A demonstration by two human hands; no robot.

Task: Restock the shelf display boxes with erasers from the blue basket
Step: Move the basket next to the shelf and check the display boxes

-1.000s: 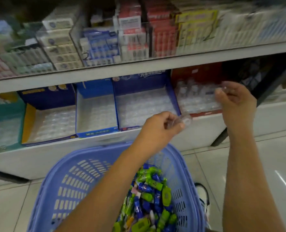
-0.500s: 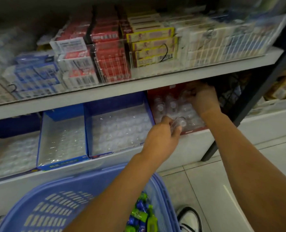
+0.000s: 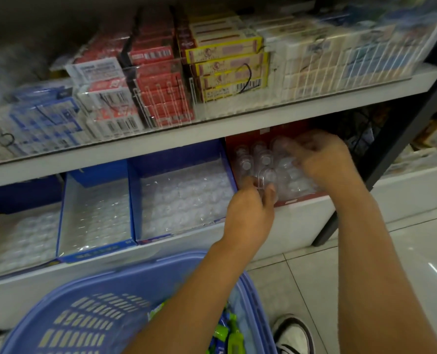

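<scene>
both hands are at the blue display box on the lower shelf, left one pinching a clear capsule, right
Not quite. The head view shows the left hand, pinching the clear capsule, and the right hand at the red display box, beside the blue display boxes.

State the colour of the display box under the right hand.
Red. The box shows it best on its back wall, in the head view.
</scene>
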